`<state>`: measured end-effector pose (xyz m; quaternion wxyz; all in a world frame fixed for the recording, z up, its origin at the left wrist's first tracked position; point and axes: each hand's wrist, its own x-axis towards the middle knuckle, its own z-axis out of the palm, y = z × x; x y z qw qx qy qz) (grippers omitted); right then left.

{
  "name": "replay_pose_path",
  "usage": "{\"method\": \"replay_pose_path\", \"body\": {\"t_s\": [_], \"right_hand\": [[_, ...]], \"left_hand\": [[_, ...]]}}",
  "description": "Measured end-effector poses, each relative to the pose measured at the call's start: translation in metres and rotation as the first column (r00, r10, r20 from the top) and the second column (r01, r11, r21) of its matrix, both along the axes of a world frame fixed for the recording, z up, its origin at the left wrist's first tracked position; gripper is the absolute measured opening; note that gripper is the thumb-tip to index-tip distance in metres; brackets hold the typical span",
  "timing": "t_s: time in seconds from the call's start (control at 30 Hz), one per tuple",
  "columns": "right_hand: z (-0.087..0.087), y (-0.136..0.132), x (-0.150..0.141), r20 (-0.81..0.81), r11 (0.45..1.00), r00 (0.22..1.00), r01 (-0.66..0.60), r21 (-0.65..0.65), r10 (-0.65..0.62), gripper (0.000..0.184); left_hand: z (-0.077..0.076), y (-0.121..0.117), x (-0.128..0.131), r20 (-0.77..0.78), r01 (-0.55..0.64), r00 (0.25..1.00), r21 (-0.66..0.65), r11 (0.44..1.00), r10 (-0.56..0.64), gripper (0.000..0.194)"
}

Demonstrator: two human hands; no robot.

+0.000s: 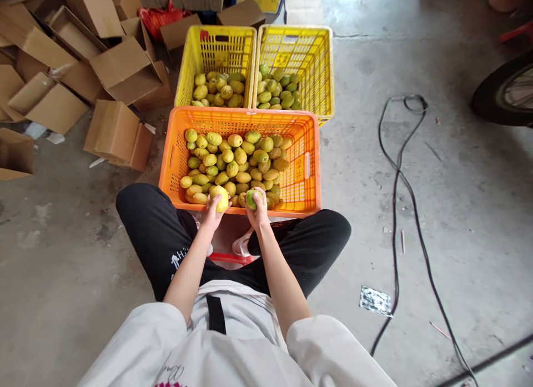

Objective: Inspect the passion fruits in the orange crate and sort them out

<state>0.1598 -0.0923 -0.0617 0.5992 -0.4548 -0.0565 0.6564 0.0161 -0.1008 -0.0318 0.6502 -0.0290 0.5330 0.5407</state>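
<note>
My left hand [213, 214] is wrapped round a yellow oval fruit [220, 199]. A greener oval fruit [252, 199] sits in the closed fingers of my right hand [260, 208]. Both hands are over the near rim of an orange plastic crate [312, 129], a short gap apart. Inside that crate lies a loose heap of similar yellow-green fruit [232, 169], some of it with brownish skin. The exact kind of fruit is hard to make out.
Two yellow crates, the left [252, 65] and the right [328, 70], hold more fruit behind the orange one. Cardboard boxes [120, 70] are piled at the left. A black cable [400, 170], foil packet [375, 301] and wheel [506, 90] are on the right.
</note>
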Motion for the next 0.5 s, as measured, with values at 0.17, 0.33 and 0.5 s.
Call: {"method": "replay_pose_path", "body": {"t_s": [0.17,0.33,0.5], "right_hand": [[-0.0030,-0.0012,0.0005,0.022,0.999,0.998,-0.051,0.012,0.050,0.042],[-0.0004,-0.0025,0.0012,0.004,0.998,0.999,-0.048,0.038,0.048,0.035],[0.0033,-0.0009,0.0007,-0.053,0.997,0.996,-0.079,-0.013,0.078,0.037]], "left_hand": [[-0.0041,0.0022,0.0008,-0.018,-0.059,0.998,-0.040,0.997,0.059,0.018],[-0.0012,0.0032,-0.0002,0.019,0.003,1.000,-0.057,0.998,-0.002,0.012],[0.0046,0.0036,-0.0039,0.097,0.019,0.995,-0.054,0.998,-0.013,0.029]]}}
